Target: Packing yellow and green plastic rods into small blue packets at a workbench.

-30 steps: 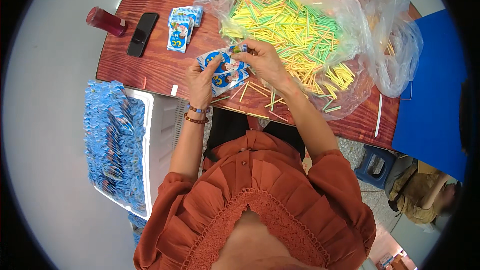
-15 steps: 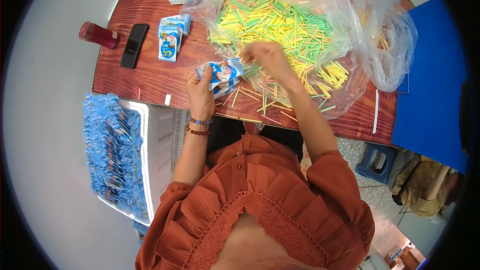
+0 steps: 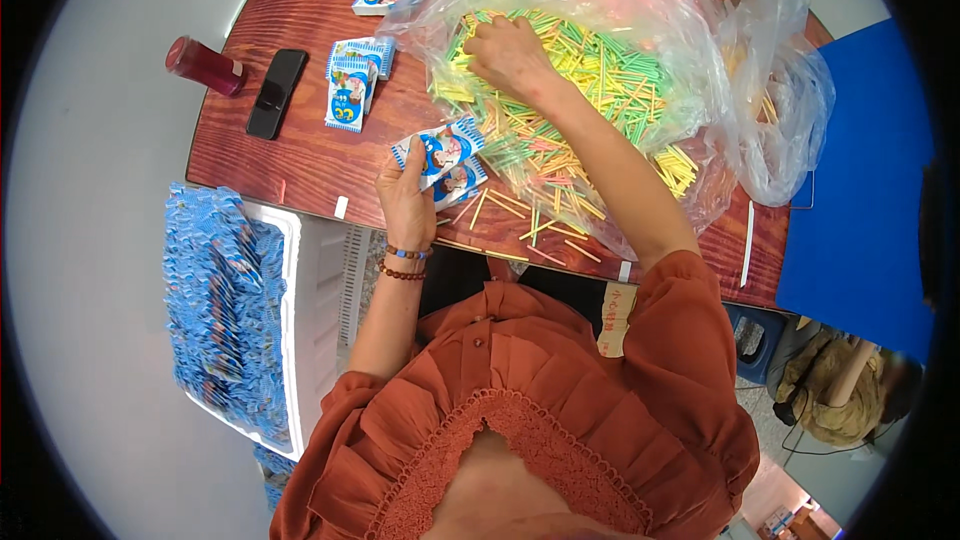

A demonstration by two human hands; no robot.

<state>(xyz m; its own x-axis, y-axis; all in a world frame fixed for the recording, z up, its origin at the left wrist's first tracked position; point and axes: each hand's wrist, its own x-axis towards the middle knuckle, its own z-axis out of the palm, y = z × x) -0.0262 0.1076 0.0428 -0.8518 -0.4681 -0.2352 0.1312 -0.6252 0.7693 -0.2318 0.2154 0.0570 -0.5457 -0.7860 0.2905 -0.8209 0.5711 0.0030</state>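
Near the table's front edge my left hand (image 3: 405, 202) grips a blue-and-white packet (image 3: 443, 152), thumb on top. A second blue-and-white packet (image 3: 460, 185) sits just under it; whether the hand holds that one too is unclear. My right hand (image 3: 512, 58) reaches over a heap of thin yellow, green and pink sticks (image 3: 590, 70) in a spread clear plastic bag (image 3: 690, 50). Its fingers look bent and a little apart, with the tips hidden among the sticks. Several loose sticks (image 3: 530, 230) lie on the table in front of the bag.
Left on the reddish wooden table (image 3: 290, 170) are more packets (image 3: 347, 95), a phone (image 3: 276, 93) and a red-filled jar (image 3: 205, 65). Below stands a white box (image 3: 292, 330) of blue packets. At right are another clear bag (image 3: 780, 110), a blue panel (image 3: 850, 180) and a stool (image 3: 757, 335).
My right hand has left the packet and moved up and away onto the heap of sticks. The left hand stays nearly in place with its packet. The view has shifted slightly.
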